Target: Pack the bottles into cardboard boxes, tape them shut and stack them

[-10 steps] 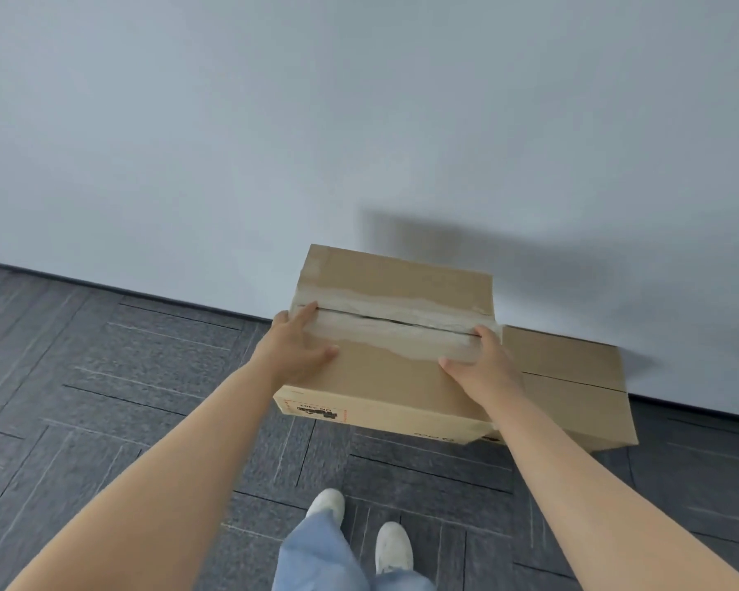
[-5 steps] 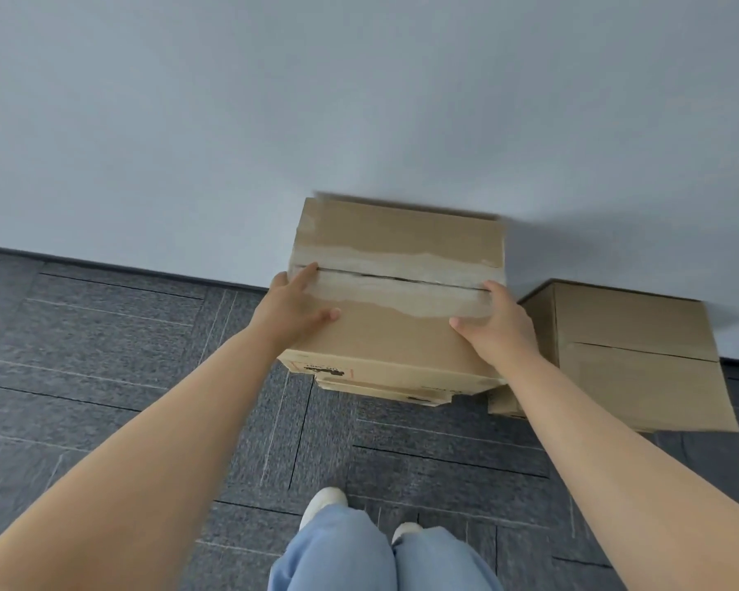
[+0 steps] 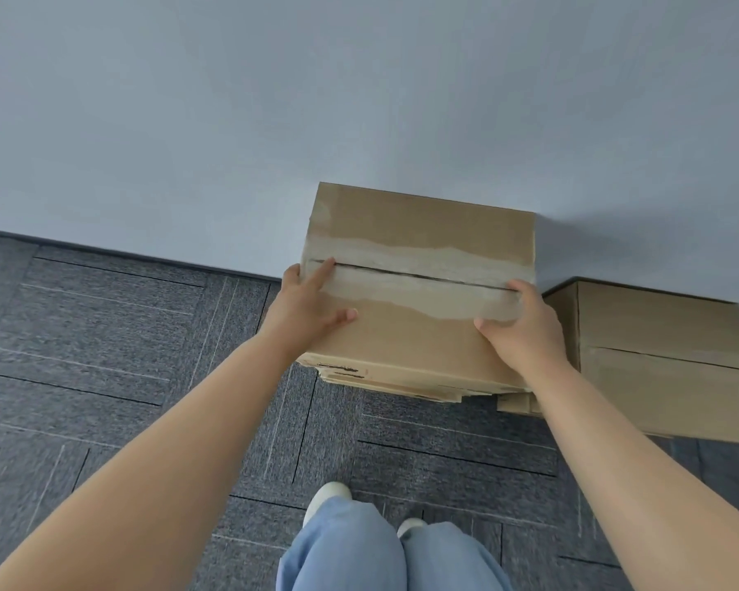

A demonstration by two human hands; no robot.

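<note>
A cardboard box (image 3: pixel 419 343) with wide clear tape along its top seam sits square over a lower box (image 3: pixel 385 386), of which only a thin front edge shows. Both stand against the white wall. My left hand (image 3: pixel 306 307) holds the top box's left edge, with index finger and thumb flat on the lid and the other fingers down the side. My right hand (image 3: pixel 519 324) grips the right edge, thumb on the lid and fingers curled over the corner. No bottles are visible.
A second cardboard box (image 3: pixel 666 360) stands to the right, against the wall (image 3: pixel 359 100) and almost touching the stack. Grey carpet tiles (image 3: pixel 103 356) cover the floor to the left and in front. My feet and blue trousers (image 3: pixel 385 552) are below the stack.
The box in my hands has moved left and toward the wall, away from the right-hand box, and come down over the lower box. Both hands keep the same hold.
</note>
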